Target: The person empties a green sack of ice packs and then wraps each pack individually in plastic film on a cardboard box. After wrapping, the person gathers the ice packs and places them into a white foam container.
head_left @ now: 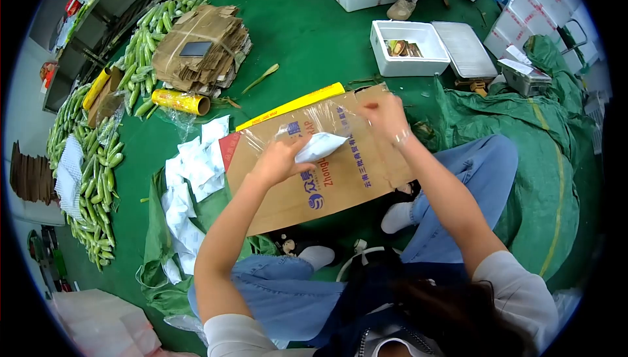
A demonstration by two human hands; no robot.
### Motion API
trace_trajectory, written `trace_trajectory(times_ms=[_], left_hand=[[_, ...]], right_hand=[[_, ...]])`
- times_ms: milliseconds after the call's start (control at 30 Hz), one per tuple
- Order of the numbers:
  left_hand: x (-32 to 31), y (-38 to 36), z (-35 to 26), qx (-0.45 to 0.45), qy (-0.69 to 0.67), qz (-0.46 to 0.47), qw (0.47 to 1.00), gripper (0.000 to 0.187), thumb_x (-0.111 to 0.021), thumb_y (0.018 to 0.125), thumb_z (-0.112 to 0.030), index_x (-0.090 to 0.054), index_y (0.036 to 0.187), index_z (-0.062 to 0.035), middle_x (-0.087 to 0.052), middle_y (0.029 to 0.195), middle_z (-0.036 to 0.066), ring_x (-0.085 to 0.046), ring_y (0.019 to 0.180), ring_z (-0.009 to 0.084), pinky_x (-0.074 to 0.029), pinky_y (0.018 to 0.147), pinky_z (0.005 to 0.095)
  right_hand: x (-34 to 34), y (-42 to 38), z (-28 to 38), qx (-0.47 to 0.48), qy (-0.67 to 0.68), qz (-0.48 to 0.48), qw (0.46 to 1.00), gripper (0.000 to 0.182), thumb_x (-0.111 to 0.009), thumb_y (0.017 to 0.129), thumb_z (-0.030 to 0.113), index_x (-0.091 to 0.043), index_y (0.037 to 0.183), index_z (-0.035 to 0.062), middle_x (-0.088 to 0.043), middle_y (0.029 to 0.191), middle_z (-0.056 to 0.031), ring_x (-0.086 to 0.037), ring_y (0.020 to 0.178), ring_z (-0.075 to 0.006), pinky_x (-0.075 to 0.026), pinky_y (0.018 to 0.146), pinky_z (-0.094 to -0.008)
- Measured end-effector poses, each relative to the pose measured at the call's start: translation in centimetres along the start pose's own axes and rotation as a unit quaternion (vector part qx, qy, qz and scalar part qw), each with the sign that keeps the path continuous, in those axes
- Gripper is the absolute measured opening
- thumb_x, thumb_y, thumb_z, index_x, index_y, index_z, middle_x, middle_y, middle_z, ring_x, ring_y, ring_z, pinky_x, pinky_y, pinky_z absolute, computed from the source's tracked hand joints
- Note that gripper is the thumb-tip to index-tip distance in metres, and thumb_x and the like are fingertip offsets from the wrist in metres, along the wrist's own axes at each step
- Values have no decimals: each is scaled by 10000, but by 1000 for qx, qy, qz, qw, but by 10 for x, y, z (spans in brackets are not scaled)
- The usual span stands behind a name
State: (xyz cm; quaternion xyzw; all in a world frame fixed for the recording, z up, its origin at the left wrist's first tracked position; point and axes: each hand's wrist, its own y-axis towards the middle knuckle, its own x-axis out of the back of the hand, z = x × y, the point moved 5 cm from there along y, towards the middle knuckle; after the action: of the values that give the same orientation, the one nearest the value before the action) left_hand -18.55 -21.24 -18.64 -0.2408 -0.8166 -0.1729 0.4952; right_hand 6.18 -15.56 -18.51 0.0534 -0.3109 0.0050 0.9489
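Note:
A sheet of brown cardboard (275, 203) with blue and red print lies in front of me, above my knees. Clear cling film (265, 131) is spread over its far part, beside a long yellow cling film box (291, 106). My left hand (282, 159) has its fingers closed around the near end of a plump white packet (322, 147), which rests over the film. Over the cardboard's right end, my right hand (386, 119) is closed in a pinch, seemingly on the film's edge; its fingertips are partly hidden.
More white packets (199, 164) lie left of the cardboard on a green sack (160, 239). Beyond are a yellow film roll (181, 102), stacked flat cardboard (196, 56) with a phone, and piled green corn (98, 193). An open foam box (409, 66) and another person's shoe (401, 9) are farther off.

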Motion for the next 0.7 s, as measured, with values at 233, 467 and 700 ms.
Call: trace_trajectory(times_ms=[233,467,700], left_hand=[[-8,-30,15,124,-217,69,966,340,-629,890,-337,-692,934,-6,-681,714,93,-619,613,190,-497,600,335],[-86,-32,23,243,-395,203,862,337,-585,932,-319,-712,915,-7,-670,788,49,-531,722,92,-449,628,281],[-67,-8,41,137,3,27,990,260,-670,832,-273,-705,958,-48,-680,875,145,-620,746,232,-480,638,334]], right_hand=[[-70,-69,65,205,-100,160,961,295,-651,717,83,-587,991,-8,-627,1027,-197,-606,869,-337,-505,767,-388],[-80,-155,29,363,-331,251,834,823,-662,735,197,-269,1370,-148,-309,1416,-320,-280,1354,-417,-210,1128,-455],[-103,-100,14,308,-349,359,809,933,-767,586,312,-373,1277,-176,-418,1335,-310,-413,1262,-398,-361,1039,-400]])
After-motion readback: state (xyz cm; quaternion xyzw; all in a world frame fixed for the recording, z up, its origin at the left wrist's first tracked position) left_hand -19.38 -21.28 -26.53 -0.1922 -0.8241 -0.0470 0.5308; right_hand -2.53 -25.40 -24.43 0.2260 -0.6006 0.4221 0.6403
